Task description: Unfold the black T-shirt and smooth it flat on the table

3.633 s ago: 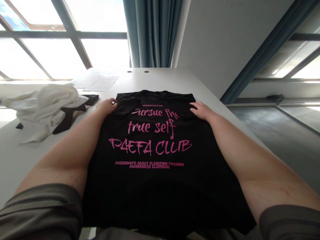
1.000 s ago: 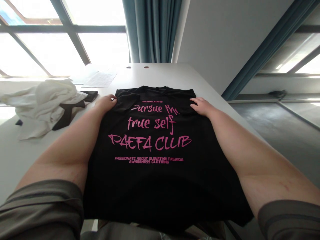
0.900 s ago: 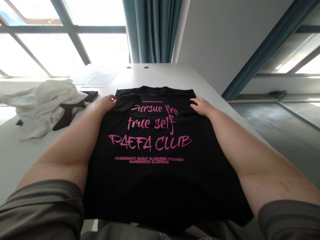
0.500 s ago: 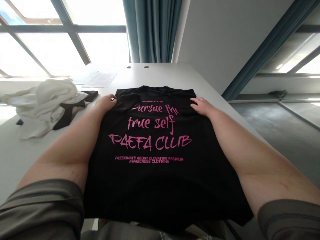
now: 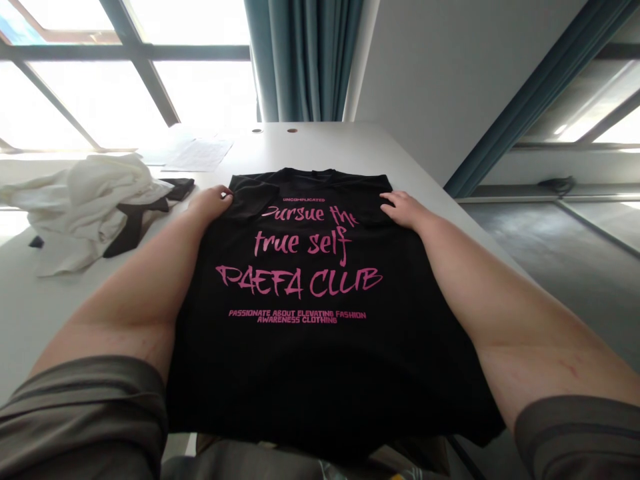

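A black T-shirt with pink lettering lies front up, its collar at the far end and its hem hanging over the near table edge. Both sleeves are turned inward over the chest, covering the ends of some letters. At the upper left side of the shirt, my left hand pinches the cloth between thumb and forefinger. Opposite it, my right hand grips the upper right side, its thumb and fingertips on the folded sleeve.
The shirt is spread on a white table. White and black clothes are heaped at the left, with paper sheets behind them. A blue-green curtain hangs beyond the far end, and a grey wall rises at the right.
The whole view has shifted very slightly. Both hands keep their places on the shirt, which lies as before.
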Tool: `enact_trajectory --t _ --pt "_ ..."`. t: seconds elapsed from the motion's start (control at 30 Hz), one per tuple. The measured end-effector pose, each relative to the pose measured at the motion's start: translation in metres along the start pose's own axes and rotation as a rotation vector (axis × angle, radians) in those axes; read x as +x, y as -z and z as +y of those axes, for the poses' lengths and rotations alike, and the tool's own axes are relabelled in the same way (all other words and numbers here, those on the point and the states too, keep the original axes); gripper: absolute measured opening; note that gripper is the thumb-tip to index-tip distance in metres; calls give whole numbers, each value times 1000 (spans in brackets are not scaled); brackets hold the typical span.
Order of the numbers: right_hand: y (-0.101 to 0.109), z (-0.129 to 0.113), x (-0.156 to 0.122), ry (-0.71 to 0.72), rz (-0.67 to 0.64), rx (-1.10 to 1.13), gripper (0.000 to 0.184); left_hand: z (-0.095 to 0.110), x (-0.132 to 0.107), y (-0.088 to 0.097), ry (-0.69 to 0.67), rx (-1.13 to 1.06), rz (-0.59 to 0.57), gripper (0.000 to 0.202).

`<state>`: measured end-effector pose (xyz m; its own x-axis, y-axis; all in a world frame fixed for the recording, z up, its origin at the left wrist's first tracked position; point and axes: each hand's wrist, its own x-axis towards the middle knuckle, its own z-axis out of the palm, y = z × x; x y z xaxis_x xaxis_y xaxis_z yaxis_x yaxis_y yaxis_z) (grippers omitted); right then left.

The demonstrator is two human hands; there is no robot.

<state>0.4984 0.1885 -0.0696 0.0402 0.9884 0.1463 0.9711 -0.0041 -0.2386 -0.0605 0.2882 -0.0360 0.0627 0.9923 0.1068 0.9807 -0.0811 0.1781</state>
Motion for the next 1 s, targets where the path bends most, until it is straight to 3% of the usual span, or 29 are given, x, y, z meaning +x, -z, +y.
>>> enact_trajectory --t 1.0 --pt "-2 7 4 29 -19 0 60 2 -2 0 -6 -30 23 46"
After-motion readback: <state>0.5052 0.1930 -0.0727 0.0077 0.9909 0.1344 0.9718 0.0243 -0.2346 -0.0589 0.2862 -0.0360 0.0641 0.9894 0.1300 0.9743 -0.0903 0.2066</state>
